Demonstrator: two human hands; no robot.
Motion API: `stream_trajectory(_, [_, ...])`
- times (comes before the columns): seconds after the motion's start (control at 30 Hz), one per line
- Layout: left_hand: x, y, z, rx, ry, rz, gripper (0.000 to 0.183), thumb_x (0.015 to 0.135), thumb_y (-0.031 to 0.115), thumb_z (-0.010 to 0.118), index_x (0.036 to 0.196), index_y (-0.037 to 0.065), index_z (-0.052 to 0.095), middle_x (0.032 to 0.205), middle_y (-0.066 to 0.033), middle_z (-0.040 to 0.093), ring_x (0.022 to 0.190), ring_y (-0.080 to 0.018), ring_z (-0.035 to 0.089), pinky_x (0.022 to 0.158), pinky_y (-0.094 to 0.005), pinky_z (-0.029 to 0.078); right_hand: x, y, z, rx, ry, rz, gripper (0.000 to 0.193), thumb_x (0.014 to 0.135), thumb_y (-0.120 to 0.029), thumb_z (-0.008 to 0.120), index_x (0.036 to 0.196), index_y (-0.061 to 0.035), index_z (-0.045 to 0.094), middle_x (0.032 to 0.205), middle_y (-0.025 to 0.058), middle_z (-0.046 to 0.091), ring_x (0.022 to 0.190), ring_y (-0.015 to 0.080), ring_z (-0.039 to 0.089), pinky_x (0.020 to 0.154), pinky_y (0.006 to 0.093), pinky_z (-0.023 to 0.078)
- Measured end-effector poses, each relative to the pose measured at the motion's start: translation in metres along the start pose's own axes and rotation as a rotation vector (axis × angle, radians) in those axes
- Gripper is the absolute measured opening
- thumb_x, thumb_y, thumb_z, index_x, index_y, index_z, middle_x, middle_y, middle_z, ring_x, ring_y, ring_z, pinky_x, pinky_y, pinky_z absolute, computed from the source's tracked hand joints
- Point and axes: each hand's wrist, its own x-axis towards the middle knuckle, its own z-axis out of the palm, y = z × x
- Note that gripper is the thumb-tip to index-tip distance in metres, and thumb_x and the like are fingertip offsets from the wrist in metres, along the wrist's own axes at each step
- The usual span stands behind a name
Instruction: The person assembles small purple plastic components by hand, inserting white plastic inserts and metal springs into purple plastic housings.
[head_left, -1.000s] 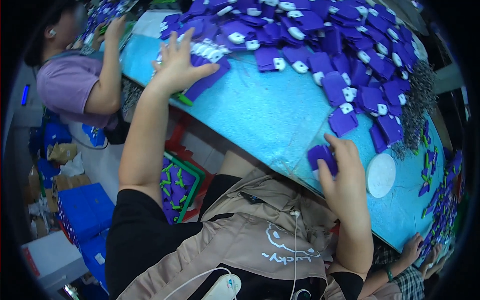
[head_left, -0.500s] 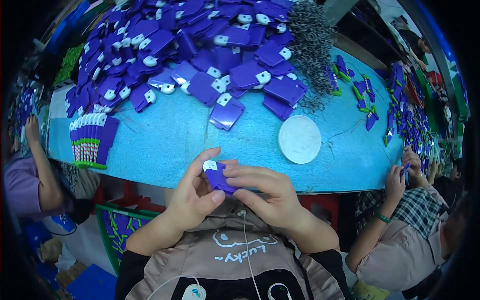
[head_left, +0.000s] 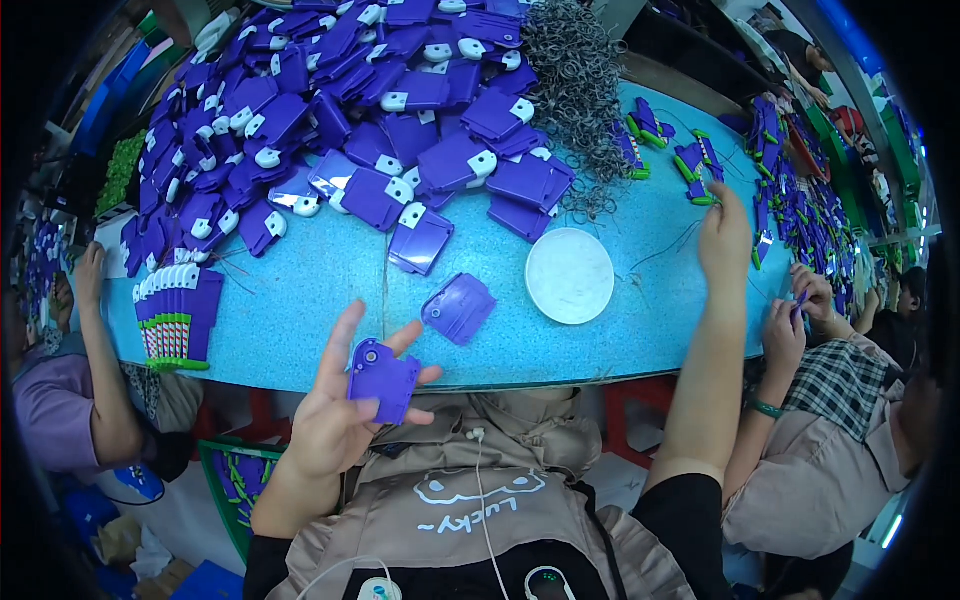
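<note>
A flat purple shell (head_left: 388, 385) is in the worker's left hand (head_left: 328, 428), held up over the near edge of the blue bench (head_left: 270, 325). The thumb lies across the shell's lower part, holding it against the hand, while the other fingers spread out behind it; a small round socket shows near the shell's upper corner. Just beyond it, a second shell (head_left: 458, 308) lies by itself on the bench, inner face up. To the right of that one is a round white disc (head_left: 570, 277).

The right hand (head_left: 724, 235) reaches out towards the bench's right end, its fingertips at a cluster of purple-and-green pieces (head_left: 692, 165); from here I can't tell whether the fingers have closed on one. A big heap of purple shells with white ends (head_left: 375, 198) covers the far left part of the bench, and a tangle of grey rings (head_left: 575, 90) sits at its right. Near the bench's left end, striped pieces with green tips (head_left: 175, 315) lie fanned in a row. Past the right forearm, a co-worker's hands (head_left: 797, 312) hold a small purple part.
</note>
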Motion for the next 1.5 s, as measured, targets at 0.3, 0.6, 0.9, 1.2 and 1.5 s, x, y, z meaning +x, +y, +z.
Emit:
stream_trajectory(0.3, [0.013,-0.006,0.003,0.167,-0.049,-0.341,0.035,0.095,0.021,0.042,0.119,-0.004,0.041,0.105,-0.0238,0.058,0.076,-0.0227,0.065,0.053,-0.0269,0.054,-0.069,-0.017,-0.022,-0.161,-0.25,-0.159,0.031,0.077,-0.009,0.052,0.107,-0.0023,0.056,0.114,0.0181,0.054,0.105,0.0347,0.05,0.088,0.0438,0.04])
stream_trajectory(0.6, [0.007,-0.011,-0.002,0.157,-0.037,-0.344,0.032,0.095,0.023,0.042,0.107,-0.005,0.049,0.09,-0.0206,0.064,0.061,-0.0164,0.064,0.046,-0.022,0.049,-0.098,-0.036,-0.051,-0.195,-0.372,-0.249,0.031,0.083,-0.012,0.054,0.108,0.005,0.054,0.102,0.0185,0.056,0.098,0.0346,0.052,0.085,0.0421,0.041])
stream_trajectory(0.9, [0.012,-0.005,0.005,0.173,-0.168,-0.393,0.033,0.094,0.025,0.045,0.109,-0.003,0.05,0.088,-0.0123,0.064,0.065,-0.0122,0.061,0.051,-0.0216,0.049,-0.09,-0.069,-0.076,1.375,0.007,0.53,0.027,0.094,-0.026,0.041,0.1,-0.0013,0.051,0.075,0.0036,0.052,0.063,0.0095,0.05,0.05,0.0233,0.039])
stream_trajectory(1.2, [0.006,-0.009,0.015,0.162,-0.062,0.007,0.029,0.089,0.016,0.056,0.113,0.001,0.049,0.094,-0.008,0.063,0.079,-0.0115,0.06,0.071,-0.0243,0.049,-0.146,-0.179,-0.036,1.241,-0.643,-0.04,0.011,0.074,-0.007,0.065,0.069,-0.0028,0.056,0.062,0.0086,0.055,0.05,0.0237,0.053,0.047,0.0309,0.041])
stream_trajectory(1.5, [-0.014,0.014,0.013,-0.172,-0.553,-0.747,0.028,0.084,0.014,0.062,0.106,-0.001,0.053,0.088,-0.01,0.065,0.067,-0.0115,0.061,0.058,-0.0232,0.049,-0.124,-0.214,-0.03,0.886,-0.538,-0.758,0.027,0.067,-0.009,0.064,0.094,-0.004,0.065,0.083,0.0102,0.057,0.073,0.0225,0.057,0.063,0.0318,0.043])
